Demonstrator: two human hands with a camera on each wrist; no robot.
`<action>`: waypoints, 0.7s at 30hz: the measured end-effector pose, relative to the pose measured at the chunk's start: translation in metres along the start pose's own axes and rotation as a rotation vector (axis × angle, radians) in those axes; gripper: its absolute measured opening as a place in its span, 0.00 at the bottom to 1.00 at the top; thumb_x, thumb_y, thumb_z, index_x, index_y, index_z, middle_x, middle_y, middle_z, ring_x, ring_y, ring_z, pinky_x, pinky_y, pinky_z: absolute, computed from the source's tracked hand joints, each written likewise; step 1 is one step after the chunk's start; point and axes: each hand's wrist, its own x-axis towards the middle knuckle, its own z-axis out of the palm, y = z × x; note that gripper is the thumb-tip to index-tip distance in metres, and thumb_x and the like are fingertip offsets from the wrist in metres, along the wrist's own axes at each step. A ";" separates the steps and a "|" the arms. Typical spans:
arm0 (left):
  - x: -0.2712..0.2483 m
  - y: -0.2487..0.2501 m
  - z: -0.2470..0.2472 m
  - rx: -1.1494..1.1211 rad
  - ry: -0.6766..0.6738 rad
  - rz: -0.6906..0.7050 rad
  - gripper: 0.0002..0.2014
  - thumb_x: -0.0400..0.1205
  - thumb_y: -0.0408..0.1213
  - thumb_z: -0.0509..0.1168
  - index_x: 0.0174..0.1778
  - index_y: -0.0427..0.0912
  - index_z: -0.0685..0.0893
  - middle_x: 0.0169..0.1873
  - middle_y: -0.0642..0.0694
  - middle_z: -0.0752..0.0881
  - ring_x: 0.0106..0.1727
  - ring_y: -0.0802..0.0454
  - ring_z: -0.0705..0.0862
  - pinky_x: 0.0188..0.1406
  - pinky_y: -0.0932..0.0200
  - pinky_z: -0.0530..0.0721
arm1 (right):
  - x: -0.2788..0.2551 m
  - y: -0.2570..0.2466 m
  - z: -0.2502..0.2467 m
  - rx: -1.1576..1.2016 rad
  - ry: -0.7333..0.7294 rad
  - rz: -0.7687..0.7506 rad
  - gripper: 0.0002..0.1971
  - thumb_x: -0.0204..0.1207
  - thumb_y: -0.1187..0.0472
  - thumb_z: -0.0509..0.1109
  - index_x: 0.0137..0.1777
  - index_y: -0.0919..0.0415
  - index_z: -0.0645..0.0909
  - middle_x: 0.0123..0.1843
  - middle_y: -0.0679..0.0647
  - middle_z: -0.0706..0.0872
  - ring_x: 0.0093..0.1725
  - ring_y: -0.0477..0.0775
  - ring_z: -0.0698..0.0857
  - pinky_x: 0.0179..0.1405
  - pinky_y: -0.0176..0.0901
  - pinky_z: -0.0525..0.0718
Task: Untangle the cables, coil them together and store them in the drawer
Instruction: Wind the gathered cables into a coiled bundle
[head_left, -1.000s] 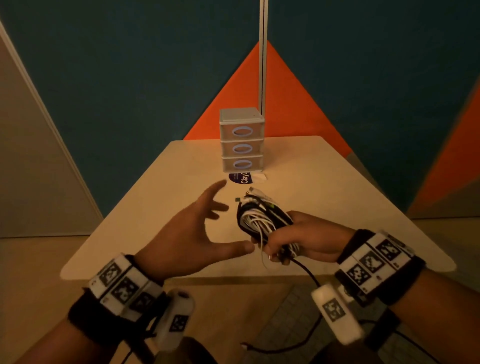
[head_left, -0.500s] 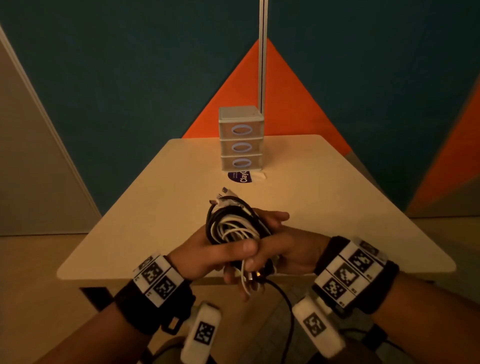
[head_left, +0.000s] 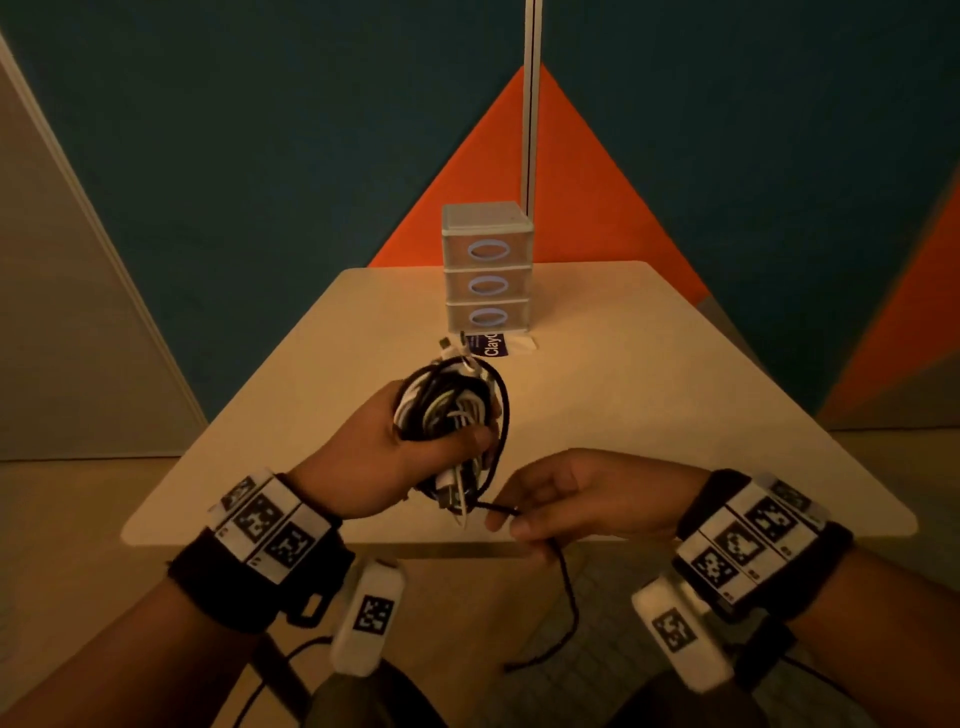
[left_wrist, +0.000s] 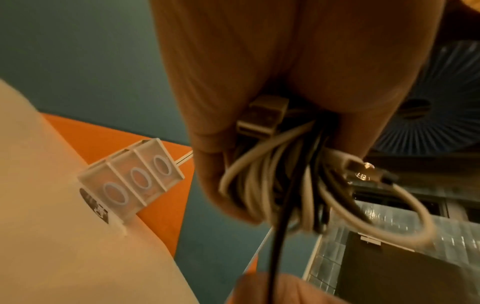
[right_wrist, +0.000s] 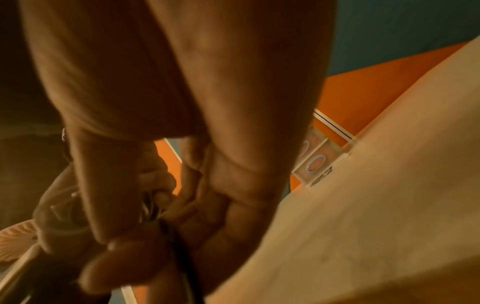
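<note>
Gripping a coiled bundle of black and white cables (head_left: 451, 410), the left hand (head_left: 387, 462) has its thumb laid across the front of the loops and its fingers wrapped behind them, holding the bundle above the near part of the table (head_left: 675, 395). From the bottom of the bundle a loose black cable end (head_left: 569, 597) runs to the right hand (head_left: 571, 493), which pinches it between thumb and fingers just beside the coil; past that grip the strand hangs down below the table's near edge. In the left wrist view a flat connector (left_wrist: 262, 119) sticks out among the pale loops under the palm. At the far side of the table stands a small three-drawer unit (head_left: 487, 270), all drawers closed, with a dark round label (head_left: 491, 344) at its foot.
</note>
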 end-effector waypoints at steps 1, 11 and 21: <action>-0.001 0.002 -0.002 0.055 -0.039 -0.020 0.06 0.76 0.44 0.78 0.45 0.57 0.88 0.40 0.47 0.91 0.39 0.51 0.90 0.38 0.57 0.89 | -0.001 0.002 -0.001 -0.043 0.023 0.032 0.10 0.84 0.67 0.69 0.63 0.61 0.85 0.45 0.51 0.88 0.45 0.48 0.86 0.52 0.39 0.86; -0.003 -0.012 -0.005 0.625 -0.294 -0.054 0.08 0.79 0.42 0.75 0.53 0.53 0.85 0.43 0.58 0.89 0.42 0.66 0.86 0.42 0.69 0.82 | -0.010 0.010 -0.005 -0.193 0.232 0.099 0.07 0.88 0.59 0.65 0.55 0.54 0.85 0.34 0.43 0.77 0.29 0.40 0.75 0.27 0.36 0.75; -0.001 -0.031 0.010 0.856 -0.422 -0.030 0.16 0.79 0.46 0.73 0.60 0.48 0.78 0.45 0.51 0.87 0.39 0.57 0.82 0.45 0.55 0.83 | -0.003 -0.011 0.000 -0.060 0.348 0.197 0.39 0.79 0.27 0.54 0.57 0.63 0.89 0.48 0.61 0.93 0.37 0.53 0.85 0.32 0.41 0.78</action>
